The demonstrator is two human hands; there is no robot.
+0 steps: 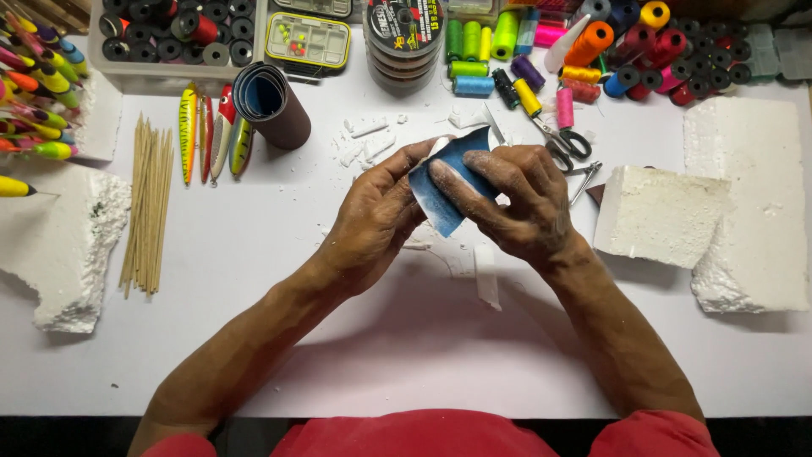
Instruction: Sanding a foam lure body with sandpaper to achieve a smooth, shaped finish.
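1. We see the left hand (372, 222) come in from the lower left, forearm angled up toward the middle of the desk (406, 355), wrist slightly bent, back of the hand toward the camera.
2. Its fingers (404, 162) are closed in a pinch on the left edge of a blue sheet of sandpaper (448, 190), thumb stretched along the top.
3. The right hand (516, 203) enters from the lower right, its forearm mirroring the other; its fingers (461, 182) are curled over the sandpaper, pressing it from the front.
4. The sandpaper sits between the two sets of fingers, held just above the desk, folded round something white.
5. We cannot make out that white piece: only a sliver shows at the top edge of the sheet, and the fingers cover the rest.
6. Just below the fingers lie white foam scraps (486, 275); right of the right fingers sits a foam block (660, 216).
7. Behind the right fingers, scissors (562, 140) lie partly hidden by the knuckles.
8. Far left of the left fingers lie wooden skewers (148, 203), and beyond them painted lures (211, 131) and a dark roll (271, 101).
9. Thread spools (592, 51) along the far edge are cut off by the frame.
10. Both sleeves and a red shirt are cropped at the bottom.
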